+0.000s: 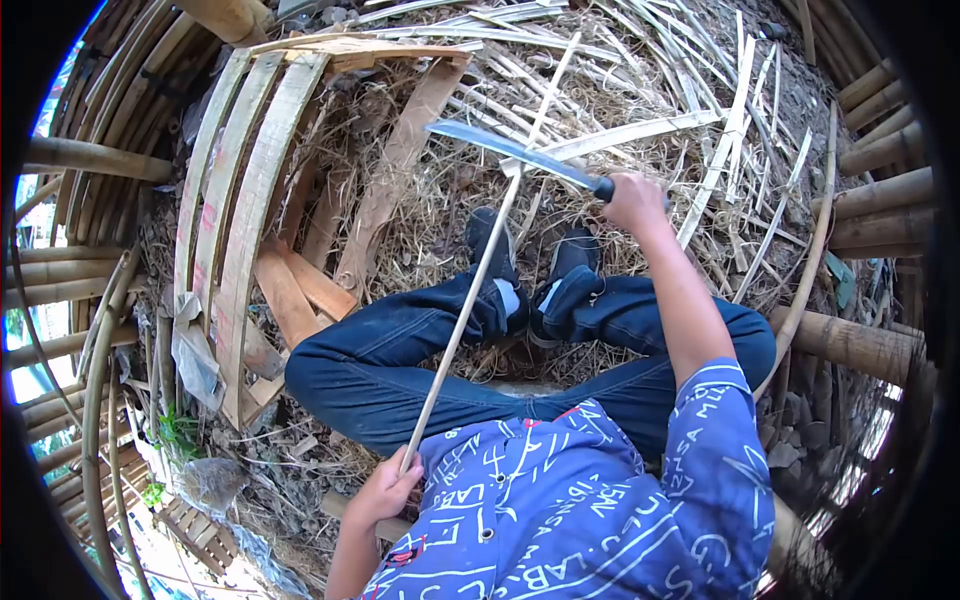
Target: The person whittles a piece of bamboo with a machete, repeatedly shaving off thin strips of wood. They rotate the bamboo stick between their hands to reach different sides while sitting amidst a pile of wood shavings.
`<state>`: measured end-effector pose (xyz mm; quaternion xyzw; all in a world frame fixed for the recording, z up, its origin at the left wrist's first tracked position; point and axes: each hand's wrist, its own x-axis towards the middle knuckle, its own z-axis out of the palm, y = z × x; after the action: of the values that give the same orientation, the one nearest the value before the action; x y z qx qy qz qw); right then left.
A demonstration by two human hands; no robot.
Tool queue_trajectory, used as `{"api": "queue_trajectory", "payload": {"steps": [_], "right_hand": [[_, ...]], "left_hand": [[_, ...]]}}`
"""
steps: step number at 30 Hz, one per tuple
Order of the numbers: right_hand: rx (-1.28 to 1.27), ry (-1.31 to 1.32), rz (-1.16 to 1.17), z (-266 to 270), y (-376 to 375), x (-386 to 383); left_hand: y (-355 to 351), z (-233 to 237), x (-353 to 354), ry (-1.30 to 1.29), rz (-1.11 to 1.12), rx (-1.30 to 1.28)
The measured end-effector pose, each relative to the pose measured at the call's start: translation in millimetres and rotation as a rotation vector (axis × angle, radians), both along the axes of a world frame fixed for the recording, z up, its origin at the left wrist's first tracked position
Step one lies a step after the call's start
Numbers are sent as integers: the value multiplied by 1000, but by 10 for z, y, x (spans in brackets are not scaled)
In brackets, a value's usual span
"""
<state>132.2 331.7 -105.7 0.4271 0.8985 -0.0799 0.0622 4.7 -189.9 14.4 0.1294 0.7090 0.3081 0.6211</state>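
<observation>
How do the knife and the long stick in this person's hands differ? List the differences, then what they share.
The knife has a grey-blue blade and a dark handle; the stick is pale tan.
The knife is shorter and broader; the stick is longer and thinner.
The knife is in the right hand; the stick is in the left hand.
Both are long and narrow.

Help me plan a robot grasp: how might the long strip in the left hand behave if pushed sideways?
The long strip likely flexes, being thin for its length. Its nearly straight run from the left hand suggests some stiffness.
</observation>
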Motion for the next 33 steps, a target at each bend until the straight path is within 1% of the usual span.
{"api": "queue_trajectory", "payload": {"steps": [1,3,4,5,7,9,11,13,17,21,23,25,26,27,28,29,31,32,33], "right_hand": [[9,0,-5,37,-41,-9],[-29,24,31,79,-177,-37],[-17,17,58,78,-233,-22],[-19,18,59,76,-286,-14],[-34,-13,53,84,-366,18],[-28,11,58,-17,-440,93],[-28,86,68,-39,-482,121],[-11,69,82,-47,-461,151],[-56,50,74,45,-508,98],[-141,26,185,94,-713,-5],[-185,-51,252,201,-715,-63],[-82,-149,141,157,-512,-41],[-133,-110,25,142,-326,24],[-92,-111,33,11,-149,118],[-80,-94,35,-24,-144,123],[-63,-76,35,-51,-126,105],[-66,-84,37,48,-296,10],[-96,-68,108,145,-401,11],[-91,-16,157,132,-487,30]], "left_hand": [[18,2,-78,0,-5,9],[69,54,-216,94,-174,-267],[121,59,-242,100,-155,-355],[193,43,-242,101,-154,-358],[388,-51,-180,140,-5,-342],[526,-214,-135,180,-2,-302],[665,-317,-93,504,-124,-84],[732,-279,-70,491,-106,-107],[726,-215,-36,517,-106,-119],[736,-279,-3,536,-86,-72],[689,-214,-14,543,-114,-94],[536,-146,-20,551,-135,-128],[430,-118,-23,558,-177,-136],[366,-92,-23,569,-214,-144],[434,-27,21,544,-159,-82],[423,-32,30,548,-147,-84],[473,-93,-5,513,-121,-106],[526,-115,-39,513,-124,-92],[550,-110,-57,517,-149,-75]]}}
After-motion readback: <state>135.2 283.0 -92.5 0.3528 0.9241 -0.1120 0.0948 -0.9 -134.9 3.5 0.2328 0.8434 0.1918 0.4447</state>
